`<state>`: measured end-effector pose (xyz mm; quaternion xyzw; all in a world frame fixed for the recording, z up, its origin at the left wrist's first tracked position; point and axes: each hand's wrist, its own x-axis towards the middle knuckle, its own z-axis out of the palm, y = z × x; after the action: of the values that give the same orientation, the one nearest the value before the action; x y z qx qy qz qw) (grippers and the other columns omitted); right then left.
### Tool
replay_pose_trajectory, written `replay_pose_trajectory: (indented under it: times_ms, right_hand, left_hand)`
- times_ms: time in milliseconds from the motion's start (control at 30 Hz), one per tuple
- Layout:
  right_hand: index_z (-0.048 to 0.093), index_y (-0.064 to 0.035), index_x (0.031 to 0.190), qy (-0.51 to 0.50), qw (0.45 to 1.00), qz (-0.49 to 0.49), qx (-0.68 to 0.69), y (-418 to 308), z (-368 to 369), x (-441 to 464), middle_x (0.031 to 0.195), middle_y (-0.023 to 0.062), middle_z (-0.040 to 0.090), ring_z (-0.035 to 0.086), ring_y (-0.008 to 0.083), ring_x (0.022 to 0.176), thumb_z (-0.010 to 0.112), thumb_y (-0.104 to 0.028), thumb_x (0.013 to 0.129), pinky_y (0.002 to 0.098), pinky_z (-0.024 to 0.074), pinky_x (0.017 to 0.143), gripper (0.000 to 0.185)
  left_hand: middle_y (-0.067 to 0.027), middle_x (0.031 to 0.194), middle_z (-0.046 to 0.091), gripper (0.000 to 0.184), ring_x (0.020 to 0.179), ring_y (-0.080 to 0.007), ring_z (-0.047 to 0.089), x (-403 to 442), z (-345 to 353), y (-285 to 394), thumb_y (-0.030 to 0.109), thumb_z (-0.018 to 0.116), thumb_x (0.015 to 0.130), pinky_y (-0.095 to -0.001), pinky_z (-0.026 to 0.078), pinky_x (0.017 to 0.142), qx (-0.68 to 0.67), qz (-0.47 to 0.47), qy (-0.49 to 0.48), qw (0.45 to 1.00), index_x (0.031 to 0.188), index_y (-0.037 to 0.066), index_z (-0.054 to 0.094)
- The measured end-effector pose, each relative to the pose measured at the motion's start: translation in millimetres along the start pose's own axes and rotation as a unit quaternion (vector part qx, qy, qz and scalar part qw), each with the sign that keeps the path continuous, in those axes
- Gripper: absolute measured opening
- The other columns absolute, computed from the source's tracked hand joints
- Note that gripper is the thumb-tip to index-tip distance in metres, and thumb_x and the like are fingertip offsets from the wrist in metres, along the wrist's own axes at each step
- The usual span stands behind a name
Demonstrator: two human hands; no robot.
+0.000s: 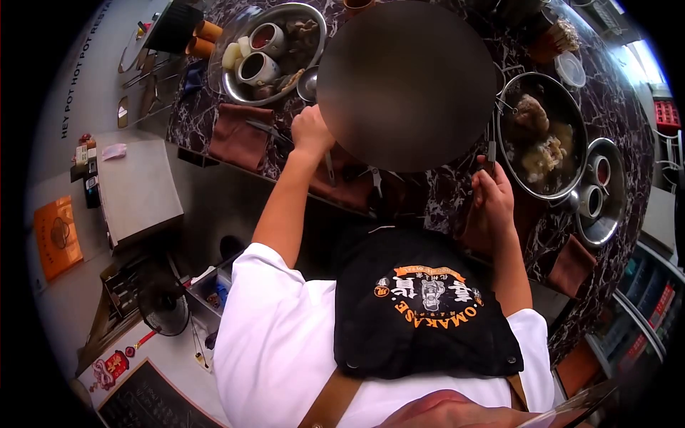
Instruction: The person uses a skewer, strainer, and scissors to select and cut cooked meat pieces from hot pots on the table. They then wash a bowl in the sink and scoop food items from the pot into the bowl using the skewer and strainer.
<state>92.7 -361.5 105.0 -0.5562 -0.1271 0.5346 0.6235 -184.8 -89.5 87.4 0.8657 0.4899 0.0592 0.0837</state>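
Observation:
My left hand [311, 133] is closed near the metal ladle [307, 85]; its fingertips reach a blurred round patch, so what they grip is hidden. In my right hand [495, 191] is a slim metal utensil [491, 151], its dark handle between my fingers. Right of that hand stands a large metal pot [583, 150] with pieces of meat [531, 114] in liquid. At the upper left, a metal basin [322, 34] holds two white jars [258, 69], pale pieces and meat. The blurred patch covers the table between my hands.
Brown cloths [241, 137] lie along the near edge of the dark marbled table [446, 192], with scissors [376, 182] among them. At the far right stands another metal basin [612, 221] with jars. A clear tub [570, 69] is behind the pot. A fan [164, 303] stands lower left.

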Motion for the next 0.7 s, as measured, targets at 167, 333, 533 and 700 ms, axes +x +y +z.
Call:
replay_pose_trajectory:
  times_ms: [167, 333, 533, 700]
  right_hand:
    - [0.052, -0.0005, 0.121, 0.005, 0.983, -0.005, -0.183, -2.6, 30.1, 25.8, 0.075, 0.0, 0.057, 0.047, 0.0055, 0.057, 0.054, -0.012, 0.094, 0.0201, 0.0374, 0.051, 0.029]
    - [0.055, -0.0002, 0.102, 0.037, 0.904, 0.011, -0.426, 6.6, 57.1, 68.6, 0.076, 0.0019, 0.059, 0.053, 0.0113, 0.063, 0.057, -0.018, 0.092, 0.0247, 0.0433, 0.058, 0.021]
    - [0.051, -0.0082, 0.091, 0.025, 0.947, 0.195, -0.252, -4.8, 81.9, 89.8, 0.07, 0.0002, 0.055, 0.046, 0.0053, 0.05, 0.052, -0.022, 0.095, 0.0202, 0.0387, 0.043, 0.015]
    - [0.055, -0.0038, 0.109, 0.047, 0.956, 0.234, -0.172, -10.7, 87.9, 78.1, 0.069, -0.0003, 0.057, 0.048, 0.0037, 0.048, 0.054, -0.022, 0.096, 0.0176, 0.0393, 0.043, 0.022]
  left_hand:
    - [-0.0057, 0.078, 0.062, 0.012, 0.078, -0.0264, 0.062, 8.4, -16.9, -5.5, 0.017, 0.057, 0.078, -0.0402, 0.051, 0.066, 0.12, 0.164, 0.021, 0.979, 0.076, 0.015, 0.069]
    - [-0.004, 0.079, 0.063, 0.012, 0.08, -0.0224, 0.064, 16.3, -56.9, -21.1, 0.017, 0.057, 0.078, -0.0373, 0.051, 0.065, 0.171, 0.24, -0.024, 0.955, 0.074, 0.014, 0.068]
    - [-0.0072, 0.081, 0.063, 0.01, 0.079, -0.0279, 0.064, 19.5, -60.9, -58.5, 0.016, 0.055, 0.082, -0.0409, 0.052, 0.065, 0.047, 0.183, -0.005, 0.982, 0.08, 0.012, 0.064]
    - [-0.0088, 0.084, 0.066, 0.017, 0.079, -0.0324, 0.065, 26.3, -19.4, -49.1, 0.017, 0.051, 0.085, -0.0436, 0.053, 0.067, -0.082, 0.095, 0.011, 0.992, 0.086, 0.012, 0.067]
